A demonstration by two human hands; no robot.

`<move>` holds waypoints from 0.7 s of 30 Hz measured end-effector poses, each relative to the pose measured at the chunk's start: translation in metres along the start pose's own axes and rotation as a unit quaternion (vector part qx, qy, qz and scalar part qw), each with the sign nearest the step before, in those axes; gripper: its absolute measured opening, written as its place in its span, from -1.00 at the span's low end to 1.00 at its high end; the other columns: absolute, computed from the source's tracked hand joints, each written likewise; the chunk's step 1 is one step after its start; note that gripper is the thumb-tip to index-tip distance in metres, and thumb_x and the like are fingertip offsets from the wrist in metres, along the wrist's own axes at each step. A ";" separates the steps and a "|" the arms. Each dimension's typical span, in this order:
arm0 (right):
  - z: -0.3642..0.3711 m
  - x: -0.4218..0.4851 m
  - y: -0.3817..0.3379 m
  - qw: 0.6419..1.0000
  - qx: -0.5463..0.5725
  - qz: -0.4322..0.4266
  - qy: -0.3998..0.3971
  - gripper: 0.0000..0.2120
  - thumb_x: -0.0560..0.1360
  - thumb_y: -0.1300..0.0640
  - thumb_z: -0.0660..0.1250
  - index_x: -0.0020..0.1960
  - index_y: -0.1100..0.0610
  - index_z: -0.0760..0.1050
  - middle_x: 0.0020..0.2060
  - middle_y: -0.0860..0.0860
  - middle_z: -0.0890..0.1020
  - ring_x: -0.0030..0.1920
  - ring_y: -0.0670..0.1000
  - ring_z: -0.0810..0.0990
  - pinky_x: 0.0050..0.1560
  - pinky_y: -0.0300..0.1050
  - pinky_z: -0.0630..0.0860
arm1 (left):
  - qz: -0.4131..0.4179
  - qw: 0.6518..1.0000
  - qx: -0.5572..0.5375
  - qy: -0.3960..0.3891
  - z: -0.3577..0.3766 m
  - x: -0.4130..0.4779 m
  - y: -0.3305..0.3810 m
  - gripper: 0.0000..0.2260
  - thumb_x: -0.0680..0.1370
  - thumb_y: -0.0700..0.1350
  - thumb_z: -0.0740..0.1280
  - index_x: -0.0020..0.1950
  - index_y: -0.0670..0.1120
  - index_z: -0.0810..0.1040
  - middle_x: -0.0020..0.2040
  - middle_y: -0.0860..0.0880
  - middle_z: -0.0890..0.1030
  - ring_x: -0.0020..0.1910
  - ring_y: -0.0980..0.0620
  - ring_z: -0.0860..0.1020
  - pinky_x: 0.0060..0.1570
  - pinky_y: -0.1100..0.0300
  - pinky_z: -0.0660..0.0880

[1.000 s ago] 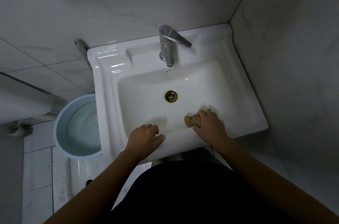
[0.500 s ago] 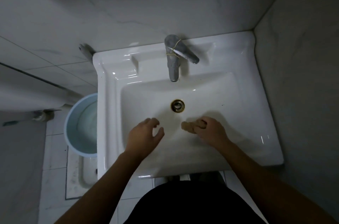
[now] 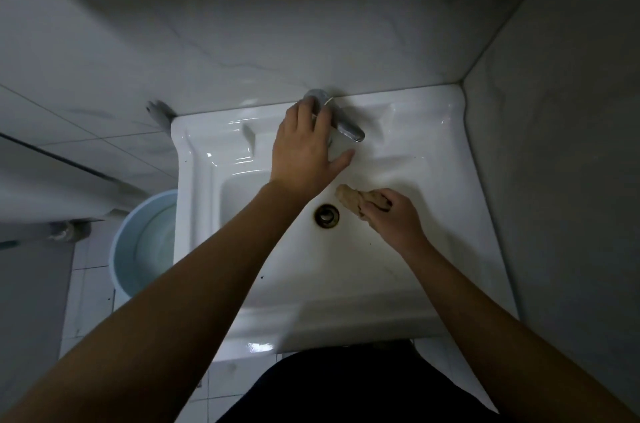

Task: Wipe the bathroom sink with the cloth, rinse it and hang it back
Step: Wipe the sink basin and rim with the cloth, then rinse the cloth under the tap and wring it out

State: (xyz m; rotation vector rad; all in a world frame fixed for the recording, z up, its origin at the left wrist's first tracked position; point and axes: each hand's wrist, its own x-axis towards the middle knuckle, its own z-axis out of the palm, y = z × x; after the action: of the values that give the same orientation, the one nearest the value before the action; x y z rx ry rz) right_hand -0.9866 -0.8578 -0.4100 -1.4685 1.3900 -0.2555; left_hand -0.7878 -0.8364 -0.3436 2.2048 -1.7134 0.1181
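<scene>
Fingers (image 3: 313,110) over tap (image 3: 348,129), cloth (image 3: 349,199) near drain (image 3: 326,214), basin centre

Sink (image 3: 433,131) sits in a corner: wall tight along its top edge and down the right side of frame, no passage there. Tap (image 3: 346,129) at top centre, left hand (image 3: 304,148) draped over it, forearm crossing the basin's left half diagonally. Right hand (image 3: 394,218) with bunched cloth (image 3: 353,199) fills centre-right of basin, just beside the drain (image 3: 326,214). Open room: basin floor lower centre between the forearms, and the back ledge to the tap's right. Bucket (image 3: 128,242) blocks the floor at left, against the sink's side.
</scene>
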 end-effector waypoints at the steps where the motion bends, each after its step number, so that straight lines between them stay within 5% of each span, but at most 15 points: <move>1: 0.000 -0.002 0.001 1.000 -0.001 0.000 0.002 -0.86 0.40 -0.09 0.40 -0.10 -0.06 0.60 -0.30 -0.06 0.70 -0.25 -0.01 0.69 -0.11 0.10 0.67 | -0.006 1.000 0.010 0.008 0.003 0.001 0.002 -0.32 0.46 0.28 0.32 0.41 -0.15 0.46 0.33 -0.22 0.50 0.28 -0.22 0.47 0.22 -0.03 0.48; 6: 0.001 -0.016 0.009 1.000 -0.007 0.012 -0.003 -0.92 0.43 -0.04 0.41 -0.14 -0.05 0.58 -0.33 -0.01 0.68 -0.26 0.06 0.68 -0.13 0.14 0.64 | -0.025 0.998 0.050 0.028 0.004 0.014 0.007 -0.37 0.49 0.35 0.27 0.25 -0.16 0.52 0.19 -0.22 0.54 0.11 -0.21 0.50 0.08 -0.01 0.51; 21: -0.008 -0.022 0.008 1.000 -0.005 0.017 0.013 -0.84 0.39 -0.09 0.38 -0.11 -0.03 0.60 -0.35 -0.01 0.68 -0.28 0.05 0.68 -0.15 0.12 0.64 | -0.031 0.999 0.015 0.016 -0.006 0.023 -0.002 -0.40 0.50 0.34 0.24 0.19 -0.17 0.53 0.09 -0.23 0.54 0.05 -0.25 0.50 -0.06 -0.06 0.51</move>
State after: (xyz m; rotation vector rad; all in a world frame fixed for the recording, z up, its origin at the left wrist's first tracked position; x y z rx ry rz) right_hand -1.0040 -0.8419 -0.4020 -1.4531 1.4364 -0.2479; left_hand -0.7787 -0.8550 -0.3326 2.2626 -1.6360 0.1638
